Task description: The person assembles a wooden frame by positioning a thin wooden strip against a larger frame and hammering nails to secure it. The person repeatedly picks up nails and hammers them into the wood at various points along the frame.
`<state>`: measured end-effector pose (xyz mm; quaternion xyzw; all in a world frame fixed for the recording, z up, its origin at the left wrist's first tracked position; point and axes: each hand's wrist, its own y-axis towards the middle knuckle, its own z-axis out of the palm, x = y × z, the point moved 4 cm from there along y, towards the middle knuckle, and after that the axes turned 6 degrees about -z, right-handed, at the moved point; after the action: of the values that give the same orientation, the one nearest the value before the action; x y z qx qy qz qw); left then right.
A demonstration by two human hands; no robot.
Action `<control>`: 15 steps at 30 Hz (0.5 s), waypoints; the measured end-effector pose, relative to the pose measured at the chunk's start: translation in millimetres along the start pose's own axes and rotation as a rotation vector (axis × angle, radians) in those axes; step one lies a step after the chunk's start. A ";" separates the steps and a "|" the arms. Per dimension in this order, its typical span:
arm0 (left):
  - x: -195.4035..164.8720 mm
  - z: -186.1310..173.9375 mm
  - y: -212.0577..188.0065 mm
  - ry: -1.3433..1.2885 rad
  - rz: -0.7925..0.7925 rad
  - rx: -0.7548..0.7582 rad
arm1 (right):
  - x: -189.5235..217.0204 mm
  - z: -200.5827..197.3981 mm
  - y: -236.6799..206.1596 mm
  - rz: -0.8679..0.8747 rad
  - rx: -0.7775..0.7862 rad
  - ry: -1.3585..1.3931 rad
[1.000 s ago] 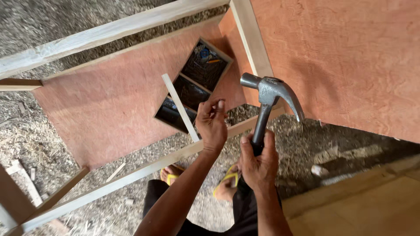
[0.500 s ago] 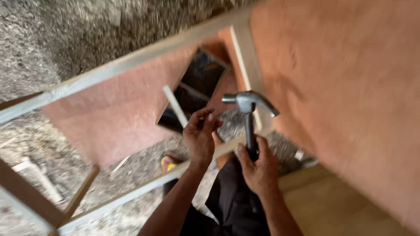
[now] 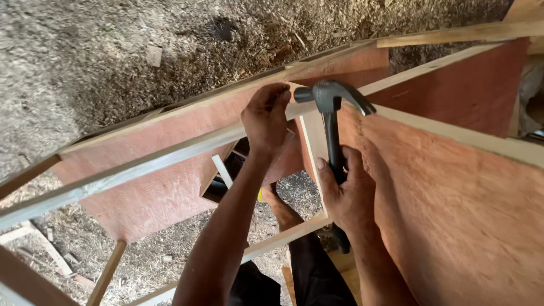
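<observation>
Two bare hands work at a wooden frame clad in reddish plywood. The right hand (image 3: pixel 351 195) is closed firmly round the dark handle of a claw hammer (image 3: pixel 331 122), gripping it low down, with the butt of the handle sticking out below the palm. The hammer stands nearly upright, its grey steel head at the top, the striking face turned toward the left hand and the claw curving away over the panel (image 3: pixel 453 198) beside it. The left hand (image 3: pixel 265 119) is raised to the pale rail (image 3: pixel 141 164) that runs slantwise across the frame; its fingers are bent and pinched together at the rail's upper edge, just beside the hammer's face. Whether they pinch a nail or anything else cannot be told, since the fingertips hide that spot.

The hammer's head sits level with the rail, close to where the rail meets a pale upright post (image 3: pixel 313 141). Behind the rail a second plywood sheet (image 3: pixel 153 192) slopes down, and below the rail, through the open frame, a dark box (image 3: pixel 226 175) with a pale slat across it shows. A lower rail (image 3: pixel 283 235) crosses under both forearms. Beyond the frame the ground (image 3: pixel 113 56) is covered with sawdust and shavings. Under the rail, dark trousers and a foot with a bit of yellow beside it are in view.
</observation>
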<state>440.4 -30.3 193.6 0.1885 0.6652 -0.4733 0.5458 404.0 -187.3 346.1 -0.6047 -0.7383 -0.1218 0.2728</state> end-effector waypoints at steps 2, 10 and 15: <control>9.4 9.7 14.7 0.087 0.002 0.053 | 1.9 0.6 18.3 -0.149 -0.026 -0.024; 19.8 19.5 17.5 0.400 0.309 0.067 | -5.2 12.8 51.3 -0.012 0.099 -0.148; 26.1 7.9 31.3 0.176 -0.206 0.145 | -4.0 17.3 44.2 0.015 0.090 -0.065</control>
<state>460.0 -28.8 157.1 0.1986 0.6903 -0.5553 0.4190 442.4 -171.2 323.0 -0.6010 -0.7468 -0.0666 0.2768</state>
